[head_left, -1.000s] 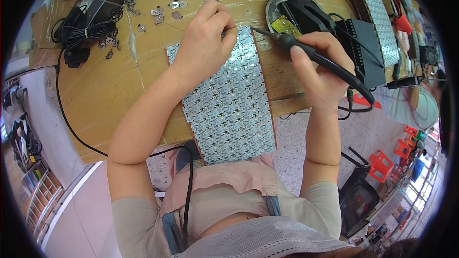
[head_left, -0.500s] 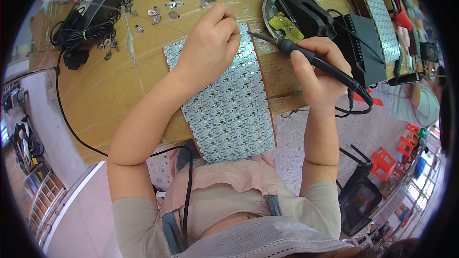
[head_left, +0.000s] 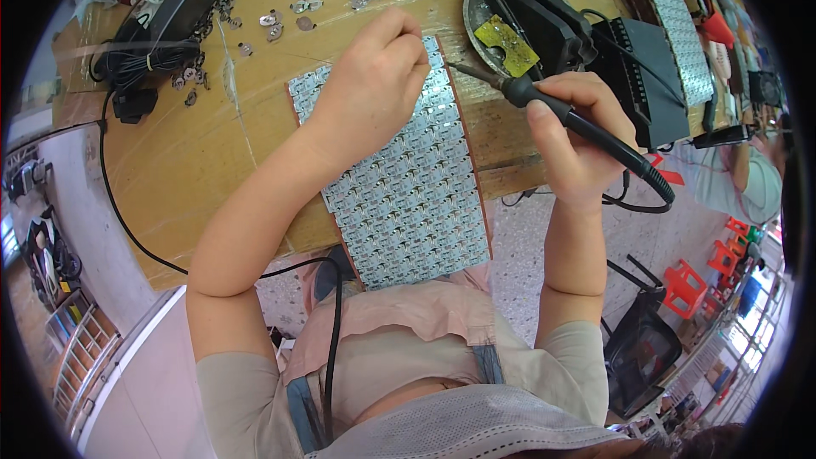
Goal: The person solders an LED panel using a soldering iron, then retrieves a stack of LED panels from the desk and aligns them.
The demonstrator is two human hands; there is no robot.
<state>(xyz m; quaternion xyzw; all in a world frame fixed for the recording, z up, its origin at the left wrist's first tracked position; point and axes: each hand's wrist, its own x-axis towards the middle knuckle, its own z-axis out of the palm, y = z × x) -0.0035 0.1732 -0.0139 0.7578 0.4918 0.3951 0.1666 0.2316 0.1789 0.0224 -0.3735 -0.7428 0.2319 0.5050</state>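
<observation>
Head view: the right grip (head_left: 585,163) holds a black soldering iron (head_left: 520,91).

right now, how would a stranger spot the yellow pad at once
On the wooden table, beyond the right hand, sits a round grey dish. Inside lies the flat yellow pad; its colour sets it apart from the bulky black piece on its right.

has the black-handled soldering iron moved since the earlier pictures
Yes, the black-handled soldering iron has shifted down the picture and slightly right, judged against the round grey metal dish.
</observation>
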